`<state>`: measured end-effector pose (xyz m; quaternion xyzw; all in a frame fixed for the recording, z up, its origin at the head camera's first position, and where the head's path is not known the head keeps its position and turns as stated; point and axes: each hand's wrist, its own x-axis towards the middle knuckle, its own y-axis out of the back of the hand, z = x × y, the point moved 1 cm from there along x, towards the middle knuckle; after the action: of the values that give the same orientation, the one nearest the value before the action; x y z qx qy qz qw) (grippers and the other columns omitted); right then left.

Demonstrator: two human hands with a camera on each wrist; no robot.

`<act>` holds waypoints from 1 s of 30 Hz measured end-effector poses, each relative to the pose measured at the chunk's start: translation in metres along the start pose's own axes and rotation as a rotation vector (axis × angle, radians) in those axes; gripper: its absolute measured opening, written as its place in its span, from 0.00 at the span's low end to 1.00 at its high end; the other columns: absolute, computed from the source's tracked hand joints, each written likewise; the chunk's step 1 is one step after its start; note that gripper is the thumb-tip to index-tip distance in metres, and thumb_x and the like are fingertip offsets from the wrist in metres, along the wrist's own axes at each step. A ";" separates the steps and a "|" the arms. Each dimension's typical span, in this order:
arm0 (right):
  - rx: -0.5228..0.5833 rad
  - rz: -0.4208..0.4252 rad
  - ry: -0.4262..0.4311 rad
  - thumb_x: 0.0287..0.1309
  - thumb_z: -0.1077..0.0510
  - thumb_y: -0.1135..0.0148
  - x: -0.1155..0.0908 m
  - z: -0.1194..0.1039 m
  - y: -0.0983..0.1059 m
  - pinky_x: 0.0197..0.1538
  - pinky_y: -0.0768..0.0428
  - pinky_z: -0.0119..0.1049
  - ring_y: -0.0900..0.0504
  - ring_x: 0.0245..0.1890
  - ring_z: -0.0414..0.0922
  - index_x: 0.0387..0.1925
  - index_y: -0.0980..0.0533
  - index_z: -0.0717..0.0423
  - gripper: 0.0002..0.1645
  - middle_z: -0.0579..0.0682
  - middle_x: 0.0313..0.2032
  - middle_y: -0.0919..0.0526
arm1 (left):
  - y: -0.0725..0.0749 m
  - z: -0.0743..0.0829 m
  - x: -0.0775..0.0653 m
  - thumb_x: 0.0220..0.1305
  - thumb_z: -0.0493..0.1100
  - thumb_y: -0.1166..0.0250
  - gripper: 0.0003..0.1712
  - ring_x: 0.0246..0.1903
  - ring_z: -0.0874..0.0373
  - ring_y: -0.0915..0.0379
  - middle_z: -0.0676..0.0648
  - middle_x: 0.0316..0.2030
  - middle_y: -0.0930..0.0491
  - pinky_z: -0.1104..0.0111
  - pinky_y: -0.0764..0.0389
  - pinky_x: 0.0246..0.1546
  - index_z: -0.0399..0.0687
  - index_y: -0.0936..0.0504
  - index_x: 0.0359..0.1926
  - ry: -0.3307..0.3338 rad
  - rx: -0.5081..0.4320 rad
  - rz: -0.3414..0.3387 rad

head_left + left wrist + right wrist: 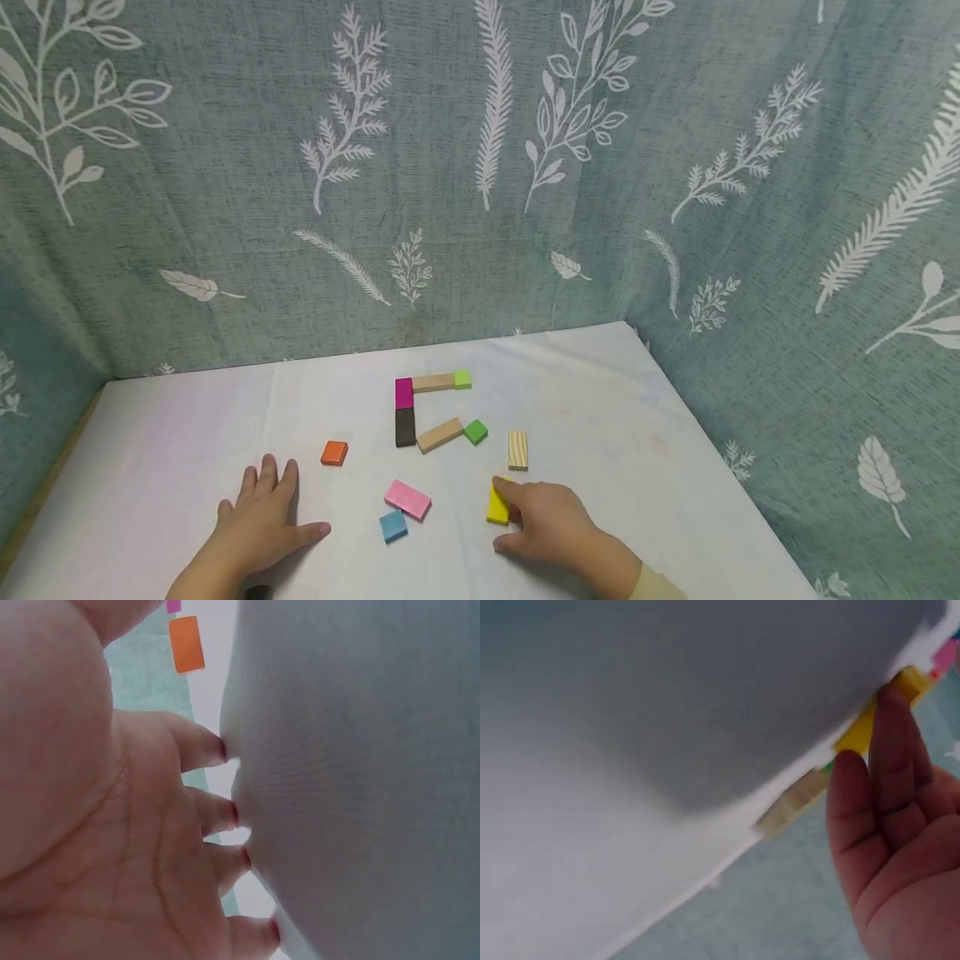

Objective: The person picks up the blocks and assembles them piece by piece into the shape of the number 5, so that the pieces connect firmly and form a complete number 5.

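My right hand [551,527] is at a yellow block [497,502] on the white table, its fingers fairly straight. The index fingertip touches the far end of the block, while the thumb stands apart from it on the near side. In the right wrist view the fingertips overlap the yellow block [859,731]. My left hand [258,525] rests on the table at the left, palm down, fingers spread, holding nothing. An orange block [334,452] lies just beyond its fingers. Between the hands lie a pink block [408,500] and a blue block [393,527].
A magenta block [404,392], a black block [405,427], two plain wooden blocks [433,382] [440,435], a light green block [462,380] and a green block [476,432] form an angular chain. A striped wooden block [517,450] lies beyond the yellow one. Patterned curtains [450,167] surround the table [585,400].
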<state>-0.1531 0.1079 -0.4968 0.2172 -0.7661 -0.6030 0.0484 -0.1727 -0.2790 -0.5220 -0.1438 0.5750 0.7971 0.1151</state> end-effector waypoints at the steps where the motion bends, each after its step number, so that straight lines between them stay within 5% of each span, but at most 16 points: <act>1: -0.004 -0.011 0.000 0.46 0.36 0.23 0.001 -0.003 0.001 0.27 0.32 0.30 0.31 0.23 0.35 0.67 0.26 0.47 0.47 0.35 0.26 0.22 | 0.000 0.000 0.000 0.34 0.82 0.29 0.82 0.69 0.14 0.70 0.15 0.71 0.64 0.19 0.59 0.60 0.23 0.45 0.73 0.000 0.000 0.001; 4: -0.070 0.003 -0.067 0.40 0.30 0.22 0.007 -0.007 0.004 0.32 0.23 0.35 0.23 0.30 0.38 0.70 0.30 0.50 0.58 0.43 0.38 0.15 | -0.001 -0.001 0.000 0.34 0.82 0.29 0.81 0.69 0.15 0.70 0.15 0.71 0.63 0.20 0.59 0.60 0.24 0.45 0.73 -0.004 0.002 0.001; 8: -0.174 0.101 -0.168 0.30 0.19 0.26 0.014 -0.003 0.000 0.47 0.20 0.47 0.21 0.46 0.49 0.67 0.27 0.56 0.67 0.55 0.53 0.20 | -0.003 -0.001 0.000 0.35 0.82 0.30 0.81 0.69 0.14 0.70 0.15 0.70 0.63 0.20 0.58 0.60 0.24 0.45 0.73 -0.012 0.005 0.000; 15: -0.179 0.159 -0.070 0.36 0.20 0.27 0.014 0.001 -0.010 0.66 0.28 0.55 0.29 0.66 0.57 0.64 0.24 0.52 0.60 0.60 0.73 0.35 | 0.000 -0.001 -0.001 0.36 0.82 0.30 0.82 0.70 0.15 0.72 0.15 0.71 0.65 0.20 0.61 0.60 0.24 0.47 0.74 -0.023 -0.011 0.005; 21: -0.137 0.046 0.051 0.41 0.24 0.26 0.024 0.013 0.000 0.75 0.40 0.61 0.40 0.76 0.57 0.66 0.24 0.45 0.53 0.57 0.77 0.41 | 0.001 -0.002 -0.003 0.36 0.82 0.30 0.81 0.69 0.15 0.71 0.15 0.71 0.64 0.19 0.60 0.60 0.25 0.46 0.74 -0.035 -0.004 0.017; 30: -0.092 0.063 -0.006 0.47 0.33 0.26 0.033 0.036 0.010 0.73 0.43 0.69 0.40 0.76 0.59 0.62 0.21 0.48 0.43 0.57 0.74 0.34 | 0.000 -0.002 -0.002 0.35 0.82 0.30 0.82 0.70 0.16 0.73 0.15 0.71 0.65 0.20 0.62 0.61 0.25 0.47 0.74 -0.012 -0.018 -0.001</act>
<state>-0.1978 0.1291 -0.5033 0.1888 -0.7442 -0.6363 0.0752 -0.1708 -0.2808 -0.5223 -0.1403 0.5672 0.8030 0.1174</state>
